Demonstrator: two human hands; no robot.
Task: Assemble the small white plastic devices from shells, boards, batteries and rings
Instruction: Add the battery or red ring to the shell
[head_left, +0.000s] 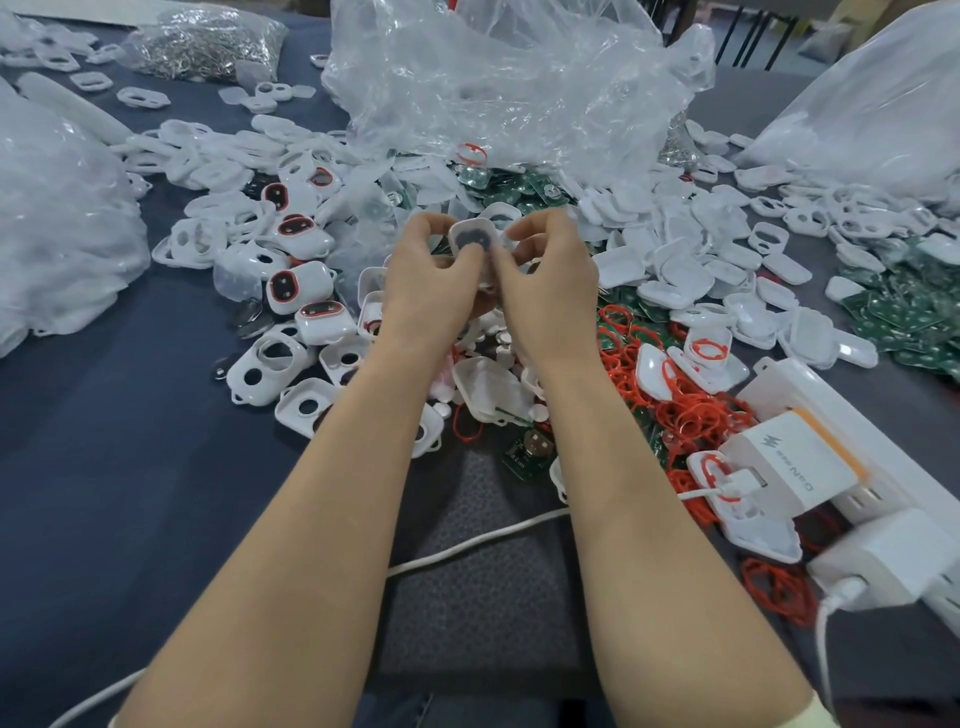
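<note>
My left hand (423, 288) and my right hand (545, 280) meet above the middle of the table and together grip one small white device (471, 240) with a dark round window facing me. Fingers of both hands curl round its edges and both thumbs press on its front. Below and around the hands lie heaps of white shells (670, 249), green circuit boards (511, 189), red rings (675, 410) and round batteries (254, 317). Several closed devices with red-ringed windows (298, 288) sit to the left.
Large crumpled clear plastic bags (509, 78) rise behind the hands and at both sides. A bag of small metal parts (208, 44) lies at the far left. White chargers on a power strip (800, 467) with white cables (467, 545) sit at the right.
</note>
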